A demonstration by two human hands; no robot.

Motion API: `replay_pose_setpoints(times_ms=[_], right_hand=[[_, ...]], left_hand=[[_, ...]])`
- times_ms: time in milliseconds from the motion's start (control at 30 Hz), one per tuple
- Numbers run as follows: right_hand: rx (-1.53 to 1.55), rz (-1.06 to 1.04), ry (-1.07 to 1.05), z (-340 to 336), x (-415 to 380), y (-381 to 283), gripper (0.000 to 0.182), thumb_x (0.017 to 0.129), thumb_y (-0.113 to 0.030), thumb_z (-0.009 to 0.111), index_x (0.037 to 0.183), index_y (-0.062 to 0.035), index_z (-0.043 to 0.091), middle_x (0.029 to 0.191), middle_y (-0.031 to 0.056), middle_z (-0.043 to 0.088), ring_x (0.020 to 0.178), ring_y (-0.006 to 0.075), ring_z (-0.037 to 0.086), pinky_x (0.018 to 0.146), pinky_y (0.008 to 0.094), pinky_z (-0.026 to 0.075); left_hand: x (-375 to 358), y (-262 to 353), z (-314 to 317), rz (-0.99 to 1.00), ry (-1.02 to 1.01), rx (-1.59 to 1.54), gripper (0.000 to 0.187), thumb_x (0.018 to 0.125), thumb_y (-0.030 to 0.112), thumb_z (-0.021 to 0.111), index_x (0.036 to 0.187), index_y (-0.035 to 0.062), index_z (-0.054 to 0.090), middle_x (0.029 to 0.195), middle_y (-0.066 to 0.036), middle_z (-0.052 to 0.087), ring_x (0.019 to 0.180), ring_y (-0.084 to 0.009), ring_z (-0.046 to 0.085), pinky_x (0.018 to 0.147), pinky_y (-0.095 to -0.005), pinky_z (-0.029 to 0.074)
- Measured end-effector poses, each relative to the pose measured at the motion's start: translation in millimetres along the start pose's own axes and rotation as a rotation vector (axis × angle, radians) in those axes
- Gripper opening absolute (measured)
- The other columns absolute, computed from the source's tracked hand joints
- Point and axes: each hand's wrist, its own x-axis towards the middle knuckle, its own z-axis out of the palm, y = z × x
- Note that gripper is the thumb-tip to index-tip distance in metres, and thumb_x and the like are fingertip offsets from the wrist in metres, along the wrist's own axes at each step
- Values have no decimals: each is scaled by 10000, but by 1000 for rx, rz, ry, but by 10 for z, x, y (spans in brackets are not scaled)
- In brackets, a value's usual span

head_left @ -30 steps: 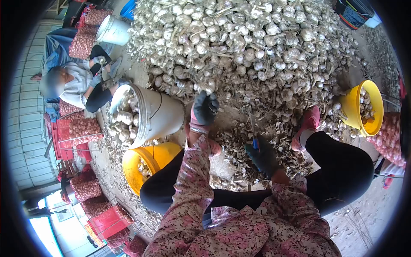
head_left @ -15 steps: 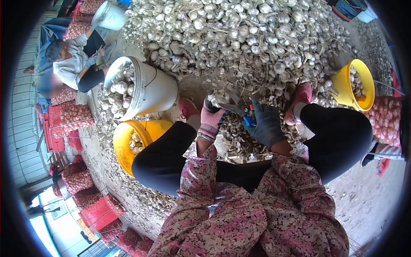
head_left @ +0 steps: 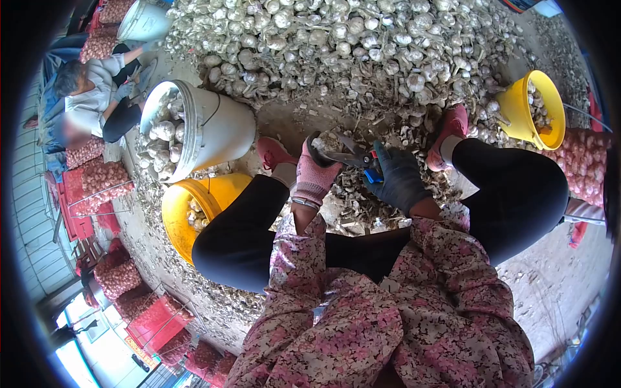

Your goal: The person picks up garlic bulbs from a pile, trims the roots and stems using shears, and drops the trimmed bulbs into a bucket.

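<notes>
In a pink glove with dark fingertips, my left hand (head_left: 315,169) is closed around a garlic bulb (head_left: 327,143). My right hand (head_left: 400,179), gloved in dark grey, grips pruning shears with blue and red on the handles (head_left: 373,174). The blades of the shears lie against the garlic bulb or right beside it; exact contact is hard to tell. Both hands are between my knees, above a litter of dry garlic stems and skins (head_left: 362,200).
A big heap of garlic (head_left: 362,45) lies ahead. At left stand a white bucket (head_left: 220,132) of bulbs and a yellow bucket (head_left: 173,216); another yellow bucket (head_left: 521,110) is at right. A co-worker (head_left: 97,90) sits far left near filled red mesh sacks (head_left: 119,278).
The shears' blades look closer together at the bulb. The view has shifted slightly, so buckets and heap appear further up and left. Both hands keep their hold.
</notes>
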Motion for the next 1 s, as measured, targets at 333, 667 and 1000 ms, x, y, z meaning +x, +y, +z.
replay_pose_setpoints(times_ms=[333,667,1000], right_hand=[[-8,43,-239,195,10,39,797,679,-411,720,1287,9,423,931,161,612,887,300,590,800,409,450],[68,26,-119,173,-81,-20,613,714,-377,697,1162,-19,482,881,156,641,857,325,620,787,430,467],[79,110,-287,327,-24,117,318,781,-259,631,1022,-60,570,867,159,651,836,311,640,747,422,493]], left_hand=[[-66,261,-94,-22,-38,497,588,615,164,800,1111,1,530,953,-144,675,895,-251,665,792,-337,516],[-164,385,35,59,-41,580,565,620,187,801,1098,13,554,962,-136,674,898,-243,663,791,-328,513],[-165,42,41,-156,-24,377,569,657,134,791,1155,19,543,1004,-140,662,926,-213,651,824,-326,508]])
